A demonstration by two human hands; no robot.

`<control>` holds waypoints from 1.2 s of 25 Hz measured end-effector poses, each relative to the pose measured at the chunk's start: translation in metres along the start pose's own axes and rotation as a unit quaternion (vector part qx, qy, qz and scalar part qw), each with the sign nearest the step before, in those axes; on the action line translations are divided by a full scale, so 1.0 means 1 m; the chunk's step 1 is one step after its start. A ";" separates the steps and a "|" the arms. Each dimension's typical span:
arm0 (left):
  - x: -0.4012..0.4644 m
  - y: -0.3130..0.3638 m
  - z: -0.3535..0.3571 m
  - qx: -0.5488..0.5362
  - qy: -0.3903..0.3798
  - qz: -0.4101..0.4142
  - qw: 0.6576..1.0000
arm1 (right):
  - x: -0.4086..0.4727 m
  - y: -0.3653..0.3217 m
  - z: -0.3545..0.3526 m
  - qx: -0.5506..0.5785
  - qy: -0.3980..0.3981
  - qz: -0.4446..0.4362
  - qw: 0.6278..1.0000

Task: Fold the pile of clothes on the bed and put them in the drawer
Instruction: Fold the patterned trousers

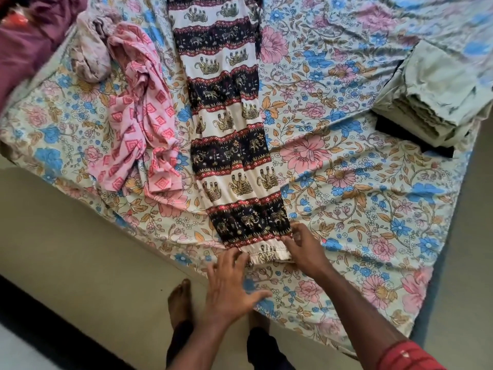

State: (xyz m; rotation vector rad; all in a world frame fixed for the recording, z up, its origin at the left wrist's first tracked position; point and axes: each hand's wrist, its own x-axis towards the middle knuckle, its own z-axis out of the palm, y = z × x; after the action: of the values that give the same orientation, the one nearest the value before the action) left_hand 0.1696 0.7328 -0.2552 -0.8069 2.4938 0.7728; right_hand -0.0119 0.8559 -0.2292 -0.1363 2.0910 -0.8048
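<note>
Open bed right of the elephant-print trousers, clutter on the left

You have bare sheet on the bed [360, 188] between the elephant-print trousers [229, 124], which run lengthwise up its middle, and the stack of folded clothes [432, 94] by the right edge; that strip runs down to the near edge. To the left, the crumpled pink garment [141, 116] lies just beside the trousers, with a bunched mauve cloth [93, 52] above it near the far left corner, leaving only a thin gap there.
</note>
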 end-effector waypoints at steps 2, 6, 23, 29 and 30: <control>0.003 0.002 0.015 0.024 0.023 -0.010 0.999 | -0.008 0.002 0.000 -0.002 -0.015 -0.060 0.998; 0.017 0.014 0.005 0.079 0.007 -0.035 0.996 | -0.013 0.018 -0.015 -0.039 -0.098 -0.206 0.973; 0.028 0.018 -0.009 0.026 0.272 0.084 0.958 | 0.002 0.003 -0.038 -0.297 0.015 -0.514 0.804; 0.004 -0.019 -0.057 -0.117 -0.023 0.153 0.981 | 0.006 0.019 -0.039 -0.311 -0.089 -0.430 0.843; 0.005 -0.019 -0.066 -0.165 -0.073 0.124 0.976 | 0.005 0.018 -0.035 -0.265 -0.110 -0.399 0.871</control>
State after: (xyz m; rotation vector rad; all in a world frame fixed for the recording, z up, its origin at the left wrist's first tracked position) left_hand 0.1640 0.6771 -0.2145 -0.5209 2.3916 1.3103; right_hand -0.0384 0.8855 -0.2290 -1.3961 1.9586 -0.5914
